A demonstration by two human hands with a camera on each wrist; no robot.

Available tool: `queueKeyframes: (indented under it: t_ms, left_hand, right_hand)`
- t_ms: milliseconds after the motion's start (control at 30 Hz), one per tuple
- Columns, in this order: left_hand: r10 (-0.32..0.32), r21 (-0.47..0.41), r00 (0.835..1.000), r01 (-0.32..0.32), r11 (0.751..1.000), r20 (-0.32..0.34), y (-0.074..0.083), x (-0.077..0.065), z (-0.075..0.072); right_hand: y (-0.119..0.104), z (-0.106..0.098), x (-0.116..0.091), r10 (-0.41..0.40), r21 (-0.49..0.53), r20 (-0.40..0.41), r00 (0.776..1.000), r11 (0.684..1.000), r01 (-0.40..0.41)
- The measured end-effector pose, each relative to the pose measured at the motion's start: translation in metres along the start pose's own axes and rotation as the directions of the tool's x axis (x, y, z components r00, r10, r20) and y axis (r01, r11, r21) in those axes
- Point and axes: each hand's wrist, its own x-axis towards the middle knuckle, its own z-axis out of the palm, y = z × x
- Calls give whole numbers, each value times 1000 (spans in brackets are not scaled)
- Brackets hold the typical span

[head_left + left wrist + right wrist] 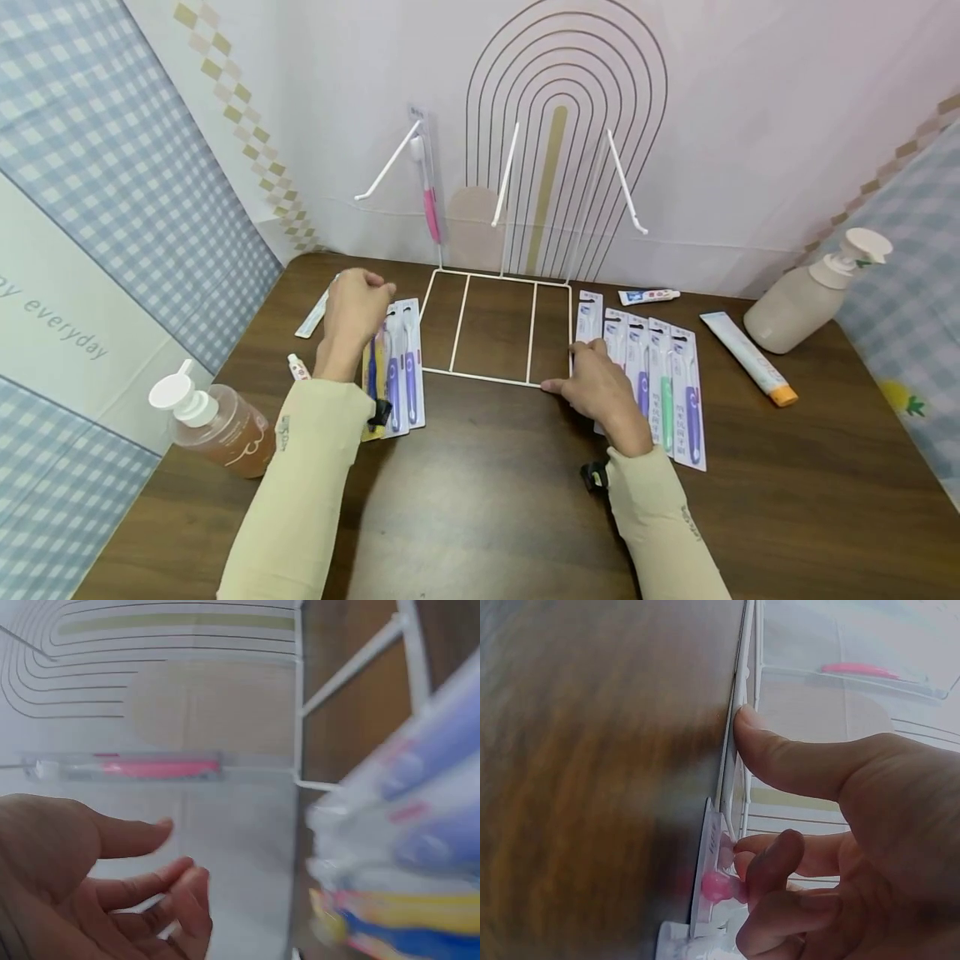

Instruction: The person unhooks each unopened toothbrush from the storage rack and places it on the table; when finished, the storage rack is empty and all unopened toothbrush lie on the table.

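Observation:
My left hand (358, 312) is above the toothbrush packs at the left, its fingers loosely bent around nothing. On the left hook of the white wire rack (491, 378) hangs a packaged pink toothbrush (430, 215). At the rack's front right corner, my right hand (600, 387) holds the wire frame, thumb at the front and index finger at the side. Beneath that hand lies a toothbrush pack (589, 308), partly hidden; the right wrist view shows pink on a pack (718, 885) by the fingers. Packs with purple handles (411, 375) lie under the left wrist, beside a yellow one (367, 429).
Right of the rack lie several toothbrush packs (692, 417), a small toothpaste tube (648, 296) and a larger tube (750, 358). Pump bottles stand at the right (795, 308) and left (232, 433). A small tube (298, 367) and narrow packet (313, 317) lie left. Two rack prongs (624, 183) are bare.

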Motion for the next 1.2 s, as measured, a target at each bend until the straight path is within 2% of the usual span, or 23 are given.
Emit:
queueKeyframes:
  t_ms: [200,267,400,533,667,800,1033,1133,1200]
  left_hand:
    - [133,-139,991,-136,981,-29,36,34,4]
    - [175,-176,984,-179,968,-38,48,48,9]
    - [224,-242,973,-231,942,-58,61,72,16]
    - [231,-289,972,-233,928,-44,68,89,14]
    - [237,-320,971,-229,919,-14,76,99,7]
    - [236,-344,971,-214,914,24,77,106,-3]
    - [199,-361,979,-169,917,47,57,145,-4]
    - [204,-385,978,-172,907,44,55,145,-5]
    - [219,-406,975,-188,894,30,62,132,-10]
  right_hand:
    - [2,1,2,12,8,11,1000,1000,-12]
    - [-7,-7,-6,18,20,17,1000,1000,-18]
    - [-12,-7,-12,19,37,17,1000,999,-20]
    - [-7,3,-6,29,37,5,1000,999,-29]
    - [-16,-8,-11,45,29,12,999,999,-45]
    - [-14,-8,-8,28,25,5,1000,999,-28]
    - [-7,-1,-1,8,3,-1,1000,1000,-8]
    - [-5,-2,0,12,2,11,1000,1000,-12]
    - [-4,-4,0,13,-1,13,1000,1000,-13]
